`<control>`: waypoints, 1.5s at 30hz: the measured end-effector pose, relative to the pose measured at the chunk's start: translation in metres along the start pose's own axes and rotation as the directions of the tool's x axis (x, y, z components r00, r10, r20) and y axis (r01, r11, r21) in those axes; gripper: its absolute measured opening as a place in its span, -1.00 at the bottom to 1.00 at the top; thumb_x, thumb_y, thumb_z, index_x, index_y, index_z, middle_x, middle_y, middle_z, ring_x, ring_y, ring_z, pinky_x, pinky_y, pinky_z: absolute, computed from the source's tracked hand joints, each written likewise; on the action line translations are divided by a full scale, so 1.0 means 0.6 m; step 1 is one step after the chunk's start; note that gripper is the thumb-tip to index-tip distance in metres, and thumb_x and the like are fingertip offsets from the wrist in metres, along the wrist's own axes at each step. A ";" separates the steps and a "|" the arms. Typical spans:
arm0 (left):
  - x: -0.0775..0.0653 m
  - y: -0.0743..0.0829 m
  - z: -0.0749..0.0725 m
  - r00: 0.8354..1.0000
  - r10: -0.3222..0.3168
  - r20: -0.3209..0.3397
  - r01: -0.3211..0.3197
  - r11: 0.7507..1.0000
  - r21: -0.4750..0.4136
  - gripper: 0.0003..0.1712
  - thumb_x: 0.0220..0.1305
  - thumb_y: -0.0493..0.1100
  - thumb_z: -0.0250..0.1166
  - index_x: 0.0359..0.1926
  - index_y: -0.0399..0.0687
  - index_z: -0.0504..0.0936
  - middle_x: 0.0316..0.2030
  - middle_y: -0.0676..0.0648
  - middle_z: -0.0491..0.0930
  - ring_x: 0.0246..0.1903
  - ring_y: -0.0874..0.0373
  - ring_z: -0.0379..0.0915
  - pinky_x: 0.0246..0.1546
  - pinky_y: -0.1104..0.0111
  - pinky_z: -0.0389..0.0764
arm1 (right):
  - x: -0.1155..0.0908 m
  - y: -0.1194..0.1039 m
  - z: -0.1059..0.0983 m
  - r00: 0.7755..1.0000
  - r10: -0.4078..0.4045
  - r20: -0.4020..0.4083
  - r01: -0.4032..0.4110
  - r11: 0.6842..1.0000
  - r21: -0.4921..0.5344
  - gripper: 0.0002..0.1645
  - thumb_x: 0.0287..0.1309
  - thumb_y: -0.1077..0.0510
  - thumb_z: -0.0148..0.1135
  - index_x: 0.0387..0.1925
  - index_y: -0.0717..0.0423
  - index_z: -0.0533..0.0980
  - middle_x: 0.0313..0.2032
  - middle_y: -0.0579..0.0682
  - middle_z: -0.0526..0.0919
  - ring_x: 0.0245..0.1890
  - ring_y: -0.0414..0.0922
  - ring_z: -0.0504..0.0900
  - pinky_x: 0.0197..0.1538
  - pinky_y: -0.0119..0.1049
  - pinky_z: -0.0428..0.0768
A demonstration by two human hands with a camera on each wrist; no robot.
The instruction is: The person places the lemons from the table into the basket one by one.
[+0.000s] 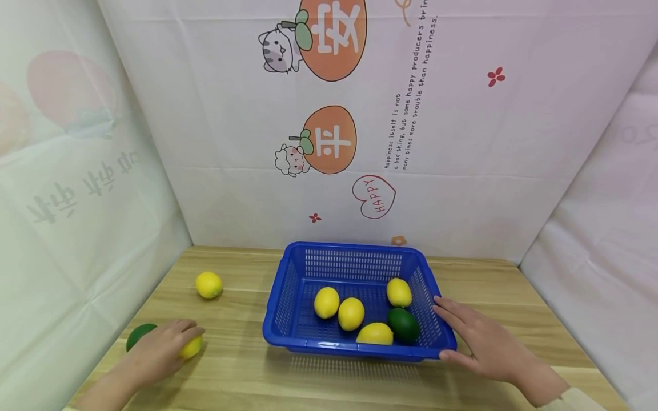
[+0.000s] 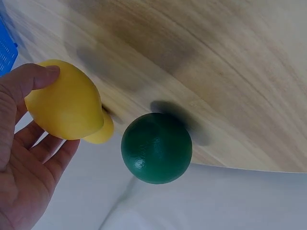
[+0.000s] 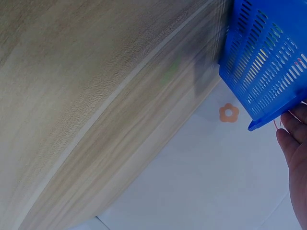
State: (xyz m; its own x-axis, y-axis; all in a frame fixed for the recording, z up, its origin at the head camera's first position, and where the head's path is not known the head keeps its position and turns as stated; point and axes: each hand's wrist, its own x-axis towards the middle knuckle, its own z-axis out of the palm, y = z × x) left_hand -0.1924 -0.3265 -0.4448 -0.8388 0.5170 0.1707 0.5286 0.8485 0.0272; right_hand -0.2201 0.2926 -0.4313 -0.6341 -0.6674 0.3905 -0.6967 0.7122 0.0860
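My left hand (image 1: 161, 349) grips a yellow lemon (image 2: 67, 100), thumb on one side and fingers curled round the other. A dark green fruit (image 2: 156, 148) lies beside that hand, partly hidden by it in the head view. Another lemon (image 1: 208, 285) is farther back on the table. At the right side of a blue plastic basket (image 1: 360, 346), my right hand (image 1: 485, 342) touches the rim with fairly straight fingers. Inside the basket are several lemons (image 1: 351, 314) and one dark green fruit (image 1: 403, 325).
The basket stands on a wood-grain table (image 1: 231, 371). White printed cloth (image 1: 231, 114) hangs behind the table, and more white cloth encloses its left and right sides.
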 end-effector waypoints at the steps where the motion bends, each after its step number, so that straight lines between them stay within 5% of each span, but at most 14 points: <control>1: 0.001 0.000 -0.001 1.000 0.007 -0.017 -0.007 1.000 0.012 -0.42 -0.19 -0.33 0.58 -0.03 -0.25 0.64 -0.12 -0.19 0.60 -0.15 -0.12 0.56 -0.18 0.07 0.64 | 0.000 0.000 0.000 1.000 -0.001 -0.001 0.001 1.000 0.001 -0.09 0.05 -0.29 0.35 0.26 0.23 0.43 0.28 0.15 0.40 0.18 0.10 0.47 0.03 0.04 0.59; 16: 0.019 -0.001 -0.009 0.977 0.121 -0.178 -0.103 0.989 0.104 -0.35 -0.33 -0.33 0.59 -0.06 -0.28 0.63 -0.17 -0.18 0.59 -0.22 -0.03 0.55 -0.28 0.15 0.66 | -0.001 0.001 0.001 1.000 0.004 0.001 -0.004 1.000 0.005 -0.09 0.05 -0.29 0.35 0.27 0.22 0.42 0.29 0.14 0.39 0.18 0.10 0.47 0.03 0.05 0.59; 45: 0.077 0.009 -0.033 0.927 0.250 -0.280 -0.216 0.965 0.147 -0.26 -0.45 -0.46 0.52 -0.03 -0.35 0.59 -0.13 -0.25 0.54 -0.19 -0.15 0.54 -0.26 0.06 0.64 | 0.000 0.000 -0.001 1.000 0.012 0.019 -0.012 1.000 0.016 -0.09 0.06 -0.28 0.34 0.28 0.22 0.40 0.30 0.17 0.38 0.18 0.13 0.46 0.04 0.06 0.58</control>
State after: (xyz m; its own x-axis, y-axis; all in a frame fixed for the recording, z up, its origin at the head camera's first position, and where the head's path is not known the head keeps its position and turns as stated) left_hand -0.2259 -0.3005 -0.4170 -0.6088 0.6596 0.4407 0.6719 0.7241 -0.1557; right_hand -0.2197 0.2930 -0.4306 -0.6485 -0.6627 0.3745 -0.6941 0.7168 0.0666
